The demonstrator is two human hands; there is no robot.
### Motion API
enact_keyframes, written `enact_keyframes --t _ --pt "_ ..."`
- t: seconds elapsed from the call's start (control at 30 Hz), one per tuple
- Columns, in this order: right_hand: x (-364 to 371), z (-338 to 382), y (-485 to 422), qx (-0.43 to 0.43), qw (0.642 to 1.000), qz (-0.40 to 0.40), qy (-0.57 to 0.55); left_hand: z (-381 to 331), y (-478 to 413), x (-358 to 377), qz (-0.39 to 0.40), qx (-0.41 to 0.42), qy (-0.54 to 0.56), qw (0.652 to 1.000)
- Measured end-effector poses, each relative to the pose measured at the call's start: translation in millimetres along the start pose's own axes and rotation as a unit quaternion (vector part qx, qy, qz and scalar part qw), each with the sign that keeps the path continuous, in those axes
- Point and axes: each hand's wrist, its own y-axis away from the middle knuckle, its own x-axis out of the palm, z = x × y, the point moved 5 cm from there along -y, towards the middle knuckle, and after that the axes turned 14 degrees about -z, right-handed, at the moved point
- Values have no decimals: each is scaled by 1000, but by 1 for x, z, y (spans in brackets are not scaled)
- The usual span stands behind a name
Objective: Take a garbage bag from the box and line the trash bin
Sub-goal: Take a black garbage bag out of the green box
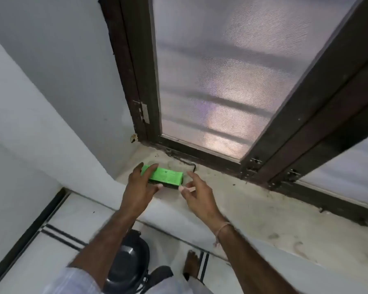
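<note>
Dusty sill (pixel 253 209): one green box (pixel 165 177), two hands.

Left hand (pixel 139 184) grasps green box (pixel 165 176) on sill (pixel 253 206); right hand (pixel 197 190) open beside.

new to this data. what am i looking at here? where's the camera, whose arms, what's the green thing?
There is one picture, from a wide-angle camera worn on a person's head, looking down; no robot. The two bare arms are the wearer's. The left hand is wrapped over a green box of garbage bags lying on a dusty window sill, in front of a screened window. The right hand is open beside the box's end, apparently not touching it. Below, on the tiled floor, stands the dark trash bin, with no liner visible, and a bare foot.
</note>
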Motion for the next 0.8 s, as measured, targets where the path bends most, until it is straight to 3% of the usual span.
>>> enact_keyframes --t 0.13,0.27,0.4,0.53,0.6,0.67,0.73,0.8 --pt "9 -2 -14 -18 998 35 42 1 -12 4 -4 -6 7 1000" --pt "3 2 -21 -27 1000 3 2 -8 -19 -3 20 -10 47 999" --pt "-20 16 -15 23 995 -10 -101 -20 -15 -14 28 -39 168 985" --pt "-33 20 -10 136 947 0 -290 -24 -11 -22 23 -79 250 965" --pt "-35 14 -9 155 944 -20 -290 -25 -11 -23 29 -83 273 958" --pt "-45 12 -7 100 973 -107 -181 -25 -12 -25 37 -86 284 954" --pt "-56 27 -2 -32 980 -176 -83 -24 -15 -28 34 -81 278 957" --pt "-54 46 6 -135 975 -163 -63 -25 -16 -33 32 -69 274 959"
